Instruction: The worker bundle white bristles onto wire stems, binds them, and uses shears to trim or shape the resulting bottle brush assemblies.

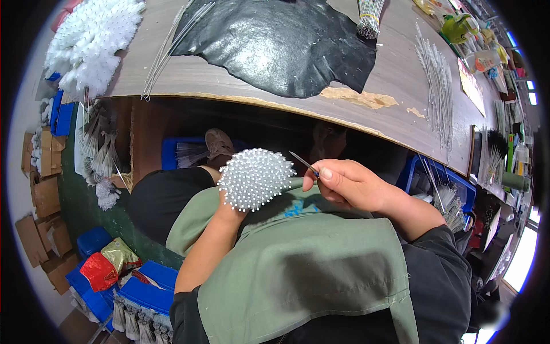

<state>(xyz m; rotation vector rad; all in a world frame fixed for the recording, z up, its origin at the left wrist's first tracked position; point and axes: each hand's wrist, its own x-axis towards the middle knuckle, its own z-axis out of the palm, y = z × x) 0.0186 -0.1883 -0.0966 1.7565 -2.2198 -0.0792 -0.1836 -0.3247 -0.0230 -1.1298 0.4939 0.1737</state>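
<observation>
A green apron (309, 275) covers the person's lap, closest to the camera, with dark sleeves at either side. Above it, the left hand (229, 209) is mostly hidden behind a round bundle of white-tipped bristles (255, 178); its grip is clamped around the bundle's base, holding it upright just below the table edge. The right hand (349, 183) is just beside the bundle, thumb and fingers pinched together on a thin pointed tool (303, 163), whose tip points up and left toward the bundle without touching it.

Farther off, the wooden table (395, 74) carries a black sheet (275, 46), a spread of thin wire brushes (438, 92) to the right, and a tied bunch of wires (368, 17) near the top. A heap of white fluffy brushes (91, 43) lies at the table's left end. Blue crates (143, 289) and cardboard boxes (43, 195) stand on the floor at the left; a red and gold bag (109, 264) rests on one crate.
</observation>
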